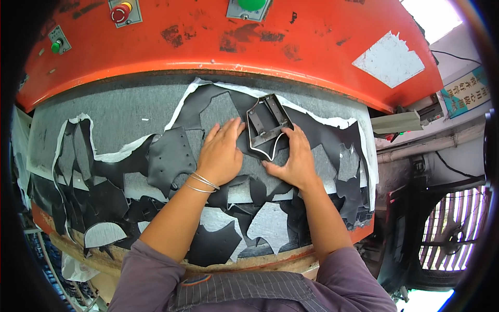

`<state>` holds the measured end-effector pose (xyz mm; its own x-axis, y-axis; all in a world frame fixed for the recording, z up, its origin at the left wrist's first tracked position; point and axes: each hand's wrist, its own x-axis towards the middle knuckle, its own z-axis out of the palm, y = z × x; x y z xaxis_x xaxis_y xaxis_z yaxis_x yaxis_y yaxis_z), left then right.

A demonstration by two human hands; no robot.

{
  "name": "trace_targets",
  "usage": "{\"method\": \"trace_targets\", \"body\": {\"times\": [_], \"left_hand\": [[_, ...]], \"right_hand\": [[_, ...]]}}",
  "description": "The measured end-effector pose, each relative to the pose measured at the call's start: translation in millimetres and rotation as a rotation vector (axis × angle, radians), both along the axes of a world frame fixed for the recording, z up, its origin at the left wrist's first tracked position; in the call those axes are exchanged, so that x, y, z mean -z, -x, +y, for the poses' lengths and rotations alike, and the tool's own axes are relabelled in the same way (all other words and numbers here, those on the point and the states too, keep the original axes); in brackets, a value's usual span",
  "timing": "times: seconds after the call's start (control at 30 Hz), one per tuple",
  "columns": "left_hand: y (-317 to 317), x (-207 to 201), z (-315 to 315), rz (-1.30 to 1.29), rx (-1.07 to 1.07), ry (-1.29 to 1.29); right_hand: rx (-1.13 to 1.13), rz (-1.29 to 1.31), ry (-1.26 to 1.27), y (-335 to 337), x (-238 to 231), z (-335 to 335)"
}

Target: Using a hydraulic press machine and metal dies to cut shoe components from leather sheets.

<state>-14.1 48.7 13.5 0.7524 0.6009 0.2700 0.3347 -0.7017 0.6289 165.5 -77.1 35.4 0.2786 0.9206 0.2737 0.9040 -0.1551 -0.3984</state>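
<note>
The left hand [222, 152] lies flat, palm down, fingers spread, on the black sheet [312, 140] near the middle of the tabletop [119, 106]; its grip is open and has hold of nothing, only pressing the sheet. Thin bangles [202, 183] ring that wrist. The right hand [295, 158] rests just beside it, fingers laid against the near right side of the metal die [266, 126], thumb stretched out on the sheet below the die's point; the grip is loosely open, touching the die without closing round it. The die sits on the sheet a little toward the tabletop's far edge, between the two hands' fingertips, its pointed end toward the person. The sheet is riddled with cut-out holes showing grey board beneath. A loose black cut piece [170, 156] lies just left of the left hand. Scraps [218, 242] crowd the near edge. Beyond the far edge rises the orange press head [291, 41], with a red button [120, 12] at its left.
</note>
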Motion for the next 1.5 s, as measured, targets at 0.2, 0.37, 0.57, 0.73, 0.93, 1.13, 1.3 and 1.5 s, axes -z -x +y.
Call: {"method": "trace_targets", "body": {"times": [0.2,0.37,0.57,0.73,0.93,1.13,1.3,1.5], "left_hand": [[-1,-6,-5,0.015,0.011,-0.013],[10,-2,3,-0.01,-0.008,-0.04],[118,-63,84,-0.838,-0.447,0.269],[241,-134,156,-1.036,-1.049,-0.436],[280,-164,153,-0.632,-1.201,-0.515],[279,-96,-27,-0.407,-0.494,-0.069],[262,-69,-199,-0.1,-0.004,0.075],[233,-66,-224,0.073,-0.1,-0.035]], "right_hand": [[0.012,-0.01,0.004,2,-2,-4],[0.008,-0.033,0.069,12,-11,-7],[0.095,0.073,-0.113,40,-74,-26],[-0.032,0.254,-0.467,103,-167,15],[0.132,0.082,-0.533,123,-174,25],[-0.131,0.167,0.331,179,-96,-105],[-0.408,-0.013,0.342,241,-53,-190],[-0.29,-0.044,0.199,235,-37,-188]]}}
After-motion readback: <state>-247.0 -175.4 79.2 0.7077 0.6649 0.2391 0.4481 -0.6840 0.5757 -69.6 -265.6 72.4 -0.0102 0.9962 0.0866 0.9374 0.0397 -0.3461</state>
